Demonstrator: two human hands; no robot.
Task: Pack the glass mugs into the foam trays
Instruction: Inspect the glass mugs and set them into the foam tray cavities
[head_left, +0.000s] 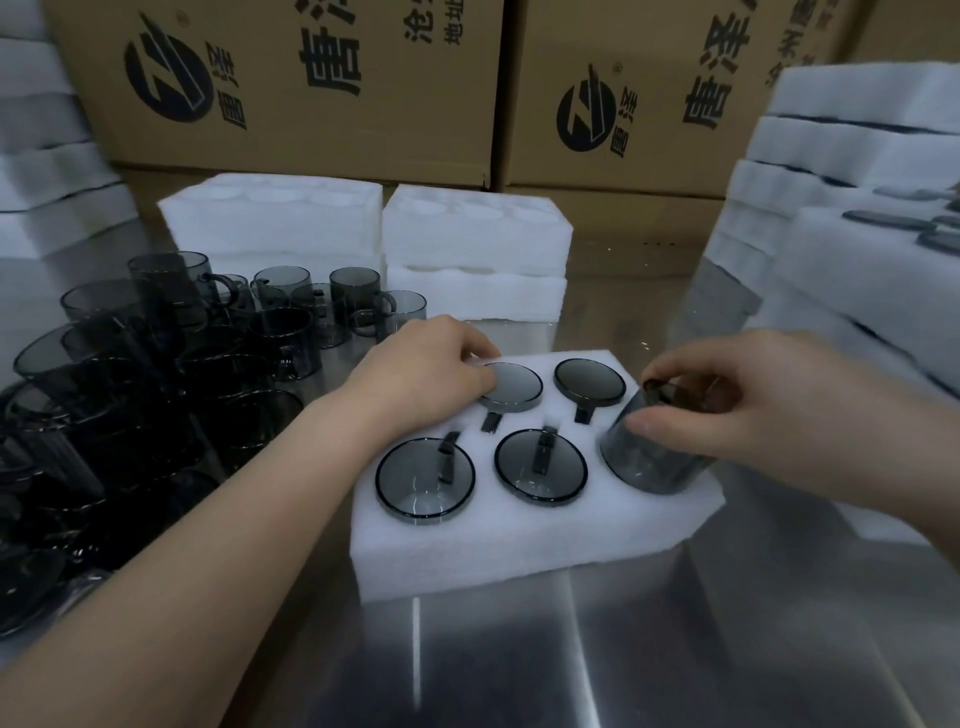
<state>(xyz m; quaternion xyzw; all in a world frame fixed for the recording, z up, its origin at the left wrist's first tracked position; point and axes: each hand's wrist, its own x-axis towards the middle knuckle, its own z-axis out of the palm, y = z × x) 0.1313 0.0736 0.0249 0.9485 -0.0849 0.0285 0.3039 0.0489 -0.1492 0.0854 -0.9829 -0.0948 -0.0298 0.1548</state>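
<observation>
While in right grip (753, 410), mug (644, 460) axis aslant.

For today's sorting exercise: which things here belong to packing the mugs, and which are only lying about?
Job: foam tray, tilted mug in right hand, loose mugs, spare trays.
Lying about: cardboard boxes, filled stacks.

Printed cardboard boxes (291, 78) stand behind the steel table (519, 649).
</observation>
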